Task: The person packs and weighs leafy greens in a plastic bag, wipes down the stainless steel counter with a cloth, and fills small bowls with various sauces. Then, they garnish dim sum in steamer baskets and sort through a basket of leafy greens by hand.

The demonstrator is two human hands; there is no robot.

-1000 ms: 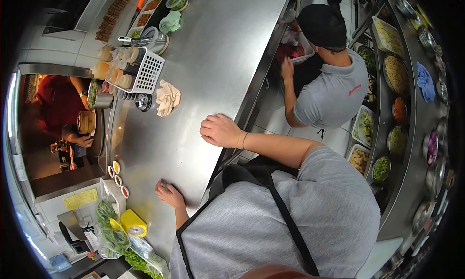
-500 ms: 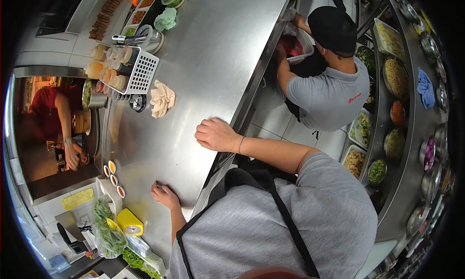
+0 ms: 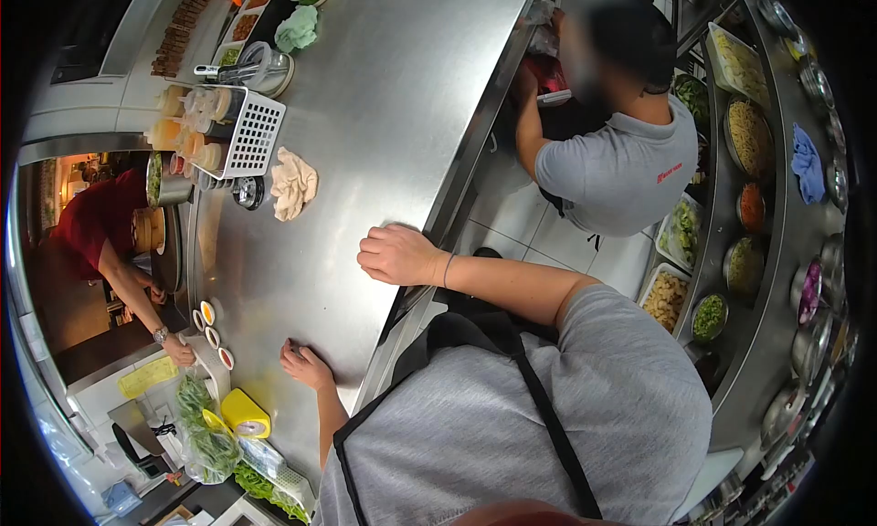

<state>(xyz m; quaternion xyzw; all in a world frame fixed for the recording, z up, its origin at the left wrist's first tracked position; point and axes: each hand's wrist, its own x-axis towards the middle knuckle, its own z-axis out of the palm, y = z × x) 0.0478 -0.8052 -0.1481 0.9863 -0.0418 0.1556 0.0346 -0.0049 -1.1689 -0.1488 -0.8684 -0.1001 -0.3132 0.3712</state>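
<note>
My right hand [image 3: 399,255] rests on the steel counter [image 3: 352,188] near its edge. Its fingers are curled together, with nothing visible in them. Lower down, my left hand [image 3: 308,365] lies on the same counter with bent fingers; a small dark spot shows at the fingertips, too small to name. A crumpled beige cloth [image 3: 293,184] lies beyond my right hand. Small sauce cups [image 3: 209,312] and a yellow kitchen scale [image 3: 245,413] stand on the far side of my left hand.
A white basket [image 3: 254,133] holds sauce bottles. Leafy greens in a plastic bag [image 3: 208,432] lie by the scale. A co-worker in a grey shirt [image 3: 621,174] crouches beside the counter. Another person's hand [image 3: 178,350] reaches through the hatch. Ingredient containers [image 3: 665,298] line the right side.
The person at the hatch has stretched an arm out toward the sauce cups. The crouching co-worker has turned the head toward the counter. My hands stay on the counter; the view has shifted slightly.
</note>
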